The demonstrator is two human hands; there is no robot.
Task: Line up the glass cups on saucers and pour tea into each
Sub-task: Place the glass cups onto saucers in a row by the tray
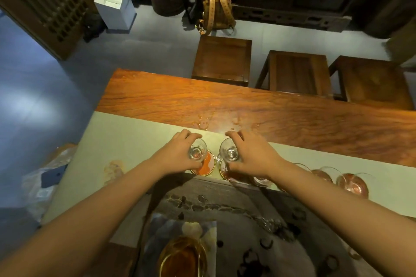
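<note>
No readable text, labels, brands or numbers anywhere in view.

The tan backpack on the floor carries a fine repeating printed pattern, too small and blurred to make out as letters; the white box beside it has plain blank faces, and the dark marks on the grey tray near the bottom of the view are decoration, not writing.
</note>
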